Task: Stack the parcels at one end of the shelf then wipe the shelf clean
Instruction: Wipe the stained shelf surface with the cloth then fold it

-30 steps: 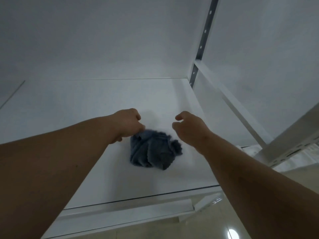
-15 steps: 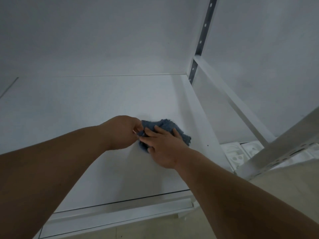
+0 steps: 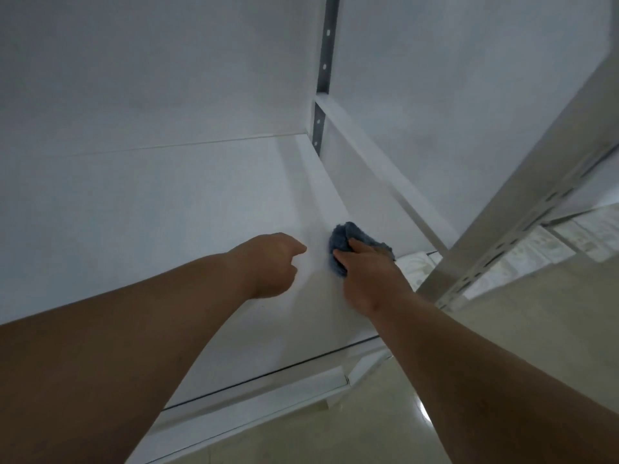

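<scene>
The right hand (image 3: pixel 370 276) lies on a crumpled blue cloth (image 3: pixel 348 242) near the right edge of the white shelf (image 3: pixel 167 212), fingers spread flat over the bunched fabric and pressing it down — not pinching it, as far as the view shows. The left hand (image 3: pixel 271 266) hovers just beside the cloth, apart from it, its fingers loosely curled and holding nothing. No parcels show on the visible part of the shelf, so the stacking seems done or lies out of view; I judge the wiping to be the step in hand.

The cloth looks soft, light and limp (a terry or microfibre sort, by its fuzzy edge). It will bunch and fold under the palm rather than slide as one flat sheet, so it is best held with the whole palm on top and the fingertips over its leading edge, pressing down evenly. The painted shelf looks smooth, so the cloth should glide with little drag — too light a touch may let it slip out from under the hand. Close by stands the slotted metal post (image 3: pixel 522 195) at the shelf's right front corner, which a wide stroke could knock.
</scene>
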A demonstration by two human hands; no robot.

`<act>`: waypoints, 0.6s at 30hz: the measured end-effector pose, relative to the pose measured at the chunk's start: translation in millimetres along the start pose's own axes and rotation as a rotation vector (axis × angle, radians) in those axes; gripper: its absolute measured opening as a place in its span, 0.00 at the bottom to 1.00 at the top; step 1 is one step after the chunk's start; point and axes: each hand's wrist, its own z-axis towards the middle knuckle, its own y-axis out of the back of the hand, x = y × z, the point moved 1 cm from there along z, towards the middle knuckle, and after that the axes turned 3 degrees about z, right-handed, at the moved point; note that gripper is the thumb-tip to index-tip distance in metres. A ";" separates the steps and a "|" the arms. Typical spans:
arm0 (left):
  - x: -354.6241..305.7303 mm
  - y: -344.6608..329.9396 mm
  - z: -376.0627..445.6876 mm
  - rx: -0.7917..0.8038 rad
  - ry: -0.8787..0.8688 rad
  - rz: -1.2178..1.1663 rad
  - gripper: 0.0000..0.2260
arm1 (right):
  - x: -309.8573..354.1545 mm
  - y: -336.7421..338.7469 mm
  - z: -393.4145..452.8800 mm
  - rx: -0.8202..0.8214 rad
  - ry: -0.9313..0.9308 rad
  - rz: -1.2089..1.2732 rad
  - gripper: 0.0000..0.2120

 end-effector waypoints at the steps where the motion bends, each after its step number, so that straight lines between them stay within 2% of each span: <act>1: -1.8 0.9 0.4 -0.014 0.002 0.013 0.22 | 0.5 8.3 -5.0 0.017 -0.064 -0.047 0.22; 3: -2.8 6.6 -1.1 -0.053 0.023 0.039 0.21 | 6.8 31.5 -14.4 0.004 -0.166 -0.084 0.14; 5: 1.7 14.4 -3.7 -0.094 0.072 0.033 0.21 | 20.4 51.4 -22.5 -0.074 -0.176 0.014 0.07; 8: 13.2 24.0 -8.6 -0.164 0.150 -0.015 0.21 | 42.8 55.2 -27.5 -0.316 0.007 0.166 0.07; 9: 17.6 26.2 -11.3 -0.182 0.177 -0.035 0.20 | 50.3 48.9 -28.0 -0.344 0.089 0.202 0.10; 11: 27.6 28.1 -18.5 -0.205 0.205 -0.065 0.20 | 61.5 28.1 -23.9 -0.238 0.208 0.142 0.17; 14: 44.5 24.3 -29.6 -0.170 0.205 -0.098 0.21 | 68.3 -4.9 -10.6 0.081 0.219 -0.021 0.27; 16: 57.5 19.2 -39.2 -0.134 0.211 -0.113 0.22 | 76.0 -11.9 -0.7 0.132 0.224 -0.042 0.29; 18: 63.6 16.2 -47.1 -0.126 0.197 -0.118 0.22 | 89.4 -14.7 8.4 0.127 0.276 -0.040 0.26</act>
